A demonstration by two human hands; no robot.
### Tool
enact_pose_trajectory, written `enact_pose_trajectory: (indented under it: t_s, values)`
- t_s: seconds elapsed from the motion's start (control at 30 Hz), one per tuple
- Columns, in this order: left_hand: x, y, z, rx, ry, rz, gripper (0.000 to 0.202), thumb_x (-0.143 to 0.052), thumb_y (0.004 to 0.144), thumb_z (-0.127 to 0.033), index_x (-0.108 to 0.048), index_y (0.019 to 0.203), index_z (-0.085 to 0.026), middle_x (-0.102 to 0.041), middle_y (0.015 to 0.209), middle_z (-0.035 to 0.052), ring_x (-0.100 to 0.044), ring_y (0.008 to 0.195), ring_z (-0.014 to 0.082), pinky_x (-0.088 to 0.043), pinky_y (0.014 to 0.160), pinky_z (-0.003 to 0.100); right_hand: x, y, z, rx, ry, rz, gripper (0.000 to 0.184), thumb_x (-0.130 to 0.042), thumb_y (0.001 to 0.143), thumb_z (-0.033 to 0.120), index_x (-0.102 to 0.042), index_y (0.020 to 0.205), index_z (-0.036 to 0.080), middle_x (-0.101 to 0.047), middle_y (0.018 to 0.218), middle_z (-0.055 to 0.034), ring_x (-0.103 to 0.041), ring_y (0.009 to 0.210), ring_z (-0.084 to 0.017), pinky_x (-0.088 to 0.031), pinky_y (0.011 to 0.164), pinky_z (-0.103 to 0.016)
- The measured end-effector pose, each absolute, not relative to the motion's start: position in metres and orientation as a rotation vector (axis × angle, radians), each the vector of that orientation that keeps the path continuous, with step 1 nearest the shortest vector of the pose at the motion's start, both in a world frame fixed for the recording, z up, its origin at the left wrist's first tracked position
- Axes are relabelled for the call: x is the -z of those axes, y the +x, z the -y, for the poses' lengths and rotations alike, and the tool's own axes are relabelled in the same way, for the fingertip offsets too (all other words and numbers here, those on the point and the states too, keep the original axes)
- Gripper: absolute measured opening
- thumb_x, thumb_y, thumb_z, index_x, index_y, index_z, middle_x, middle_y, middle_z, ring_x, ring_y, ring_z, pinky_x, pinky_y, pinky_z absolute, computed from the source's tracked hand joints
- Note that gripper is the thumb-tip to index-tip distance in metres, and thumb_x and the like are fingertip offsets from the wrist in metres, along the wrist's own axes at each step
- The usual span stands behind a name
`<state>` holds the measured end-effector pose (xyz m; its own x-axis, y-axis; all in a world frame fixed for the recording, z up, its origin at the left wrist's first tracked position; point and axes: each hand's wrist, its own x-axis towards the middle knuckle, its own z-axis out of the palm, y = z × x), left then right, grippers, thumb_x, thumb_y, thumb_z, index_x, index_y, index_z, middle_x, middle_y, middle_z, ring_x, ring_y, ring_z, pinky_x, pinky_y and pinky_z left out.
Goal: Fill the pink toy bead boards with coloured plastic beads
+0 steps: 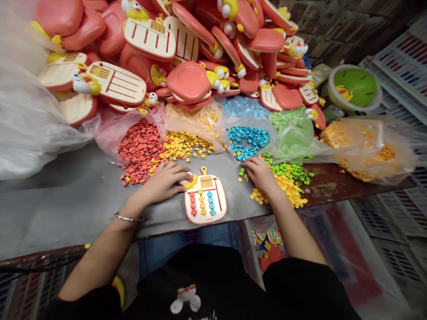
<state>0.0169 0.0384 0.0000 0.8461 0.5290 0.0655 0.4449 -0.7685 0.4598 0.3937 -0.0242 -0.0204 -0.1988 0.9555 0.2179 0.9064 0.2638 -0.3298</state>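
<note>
Now the left hand (162, 183), fingers (178, 171) stretched, touches the left edge of the toy board (207, 202), nearer than the open right hand (260, 174) beside it.

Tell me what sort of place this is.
Probably a small toy-assembly workshop: a big heap of red-and-cream toy boards, piles of coloured plastic pieces, and stacked plastic crates around a work table.

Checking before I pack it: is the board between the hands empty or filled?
Not empty: the cream board carries three columns of red, yellow and blue pieces; whether every slot is taken, cannot tell.
</note>
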Motion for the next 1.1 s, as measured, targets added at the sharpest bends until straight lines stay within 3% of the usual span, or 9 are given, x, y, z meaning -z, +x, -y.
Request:
enact_pose_trajectory:
  t_s: [0.23,0.5,0.67,0.83,1.1]
  values:
    - [-0.001,0.017,-0.038,-0.263,2.557,-0.722,0.028,-0.059,0.093,-0.042,-0.066,0.115,-0.026,-0.064,0.126,0.0048,-0.052,0.108,0.0244,-0.032,0.091,0.039,0.005,0.364,0.038,-0.179,-1.598,1.892,0.015,-0.055,0.094,0.029,-0.068,0.098,0.022,-0.067,0.095,-0.0091,-0.061,0.090,-0.025,-0.050,0.082,-0.041]
    - [-0.001,0.016,-0.039,-0.256,2.569,-0.719,0.028,-0.057,0.094,-0.041,-0.065,0.116,-0.026,-0.064,0.127,0.0051,-0.052,0.109,0.0248,-0.033,0.091,0.039,0.007,0.347,0.037,-0.261,-1.587,1.844,0.014,-0.057,0.093,0.032,-0.067,0.095,0.021,-0.069,0.092,-0.0079,-0.064,0.089,-0.025,-0.050,0.081,-0.039]
    - [0.000,0.016,-0.039,-0.251,2.566,-0.726,0.029,-0.058,0.094,-0.041,-0.065,0.119,-0.027,-0.063,0.128,0.0047,-0.051,0.111,0.0251,-0.033,0.091,0.039,-0.003,0.388,0.030,-0.029,-1.771,1.791,0.016,-0.054,0.091,0.029,-0.067,0.093,0.020,-0.071,0.093,-0.0097,-0.063,0.091,-0.027,-0.048,0.083,-0.040]
    - [-0.001,0.016,-0.039,-0.258,2.567,-0.730,0.030,-0.057,0.094,-0.042,-0.065,0.119,-0.027,-0.064,0.128,0.0048,-0.051,0.111,0.0253,-0.033,0.092,0.039,-0.002,0.424,0.050,-0.009,-2.013,1.868,0.017,-0.053,0.088,0.026,-0.069,0.088,0.019,-0.068,0.087,-0.0103,-0.061,0.083,-0.027,-0.047,0.077,-0.040]
    - [0.001,0.012,-0.043,-0.276,2.569,-0.733,0.031,-0.054,0.095,-0.043,-0.064,0.121,-0.029,-0.062,0.130,0.0053,-0.052,0.112,0.0255,-0.033,0.093,0.040,0.021,0.399,0.056,0.040,-1.935,2.057,0.018,-0.052,0.088,0.018,-0.070,0.091,0.019,-0.063,0.094,-0.0118,-0.055,0.090,-0.028,-0.047,0.079,-0.041]
